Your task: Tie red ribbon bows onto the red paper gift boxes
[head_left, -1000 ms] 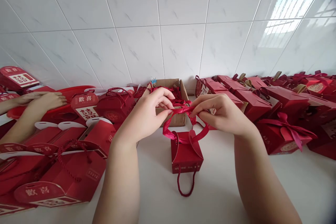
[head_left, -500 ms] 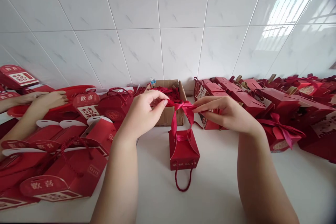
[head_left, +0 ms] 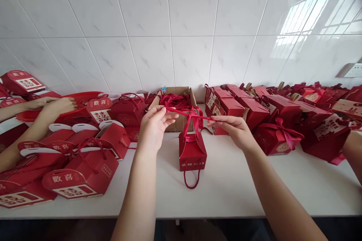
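Ribbon [head_left: 194, 114], likely soft, slippery, is favouring end grips; left hand [head_left: 154, 125] and right hand [head_left: 235, 130] are pinching it, fingers [head_left: 222, 118] closed.

On the desk [head_left: 226, 192], midway along the near edge and set back from it, stands my small gift box [head_left: 192, 150], its cord handle [head_left: 191, 187] lying toward that edge. The ribbon [head_left: 195, 115] rises from its top and spans from my left grip [head_left: 154, 126] to my right grip [head_left: 234, 130]. Behind stands a carton [head_left: 177, 124], loose ribbons [head_left: 175, 101] inside, near the far edge and tiled wall [head_left: 192, 56]. Handled boxes [head_left: 87, 169] crowd the left side, a basin [head_left: 86, 94] behind them. Gable boxes [head_left: 232, 105] line the far right, a bow-tied box [head_left: 278, 139] before them.
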A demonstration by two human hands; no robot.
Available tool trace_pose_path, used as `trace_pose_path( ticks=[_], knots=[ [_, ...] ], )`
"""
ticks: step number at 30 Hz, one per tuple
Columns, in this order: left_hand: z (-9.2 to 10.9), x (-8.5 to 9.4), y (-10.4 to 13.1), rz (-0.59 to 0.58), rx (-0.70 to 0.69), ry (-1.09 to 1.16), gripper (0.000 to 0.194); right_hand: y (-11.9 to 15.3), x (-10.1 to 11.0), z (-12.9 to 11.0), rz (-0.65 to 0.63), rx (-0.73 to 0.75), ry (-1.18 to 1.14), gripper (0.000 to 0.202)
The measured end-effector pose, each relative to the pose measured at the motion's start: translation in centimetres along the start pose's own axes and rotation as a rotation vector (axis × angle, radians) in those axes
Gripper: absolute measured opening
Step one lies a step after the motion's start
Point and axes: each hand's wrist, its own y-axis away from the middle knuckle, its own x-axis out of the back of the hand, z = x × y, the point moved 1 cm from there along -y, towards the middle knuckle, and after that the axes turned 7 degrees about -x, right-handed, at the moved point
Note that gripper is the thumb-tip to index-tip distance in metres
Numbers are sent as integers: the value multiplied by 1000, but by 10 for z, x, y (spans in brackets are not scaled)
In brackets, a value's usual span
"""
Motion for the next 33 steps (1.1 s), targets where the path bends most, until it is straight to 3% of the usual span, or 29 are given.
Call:
trace_pose_path(
  ticks=[10, 17, 25, 30, 33],
  knots=[
    [-13, 27, 10, 4, 81, 99, 9, 10, 21, 35, 181, -80, -54, 19],
    [-19, 42, 13, 93, 184, 169, 9, 21, 31, 47, 229, -147, -136, 12],
    [-32, 65, 24, 199, 249, 158, 15, 27, 34, 63, 206, -311, -526, 6],
    [-43, 76, 26, 235, 230, -3, 16, 27, 35, 66, 309, -459, -796, 7],
    [-48, 81, 24, 271, 231, 77, 12, 27, 33, 68, 364, -535, -885, 9]
  ],
)
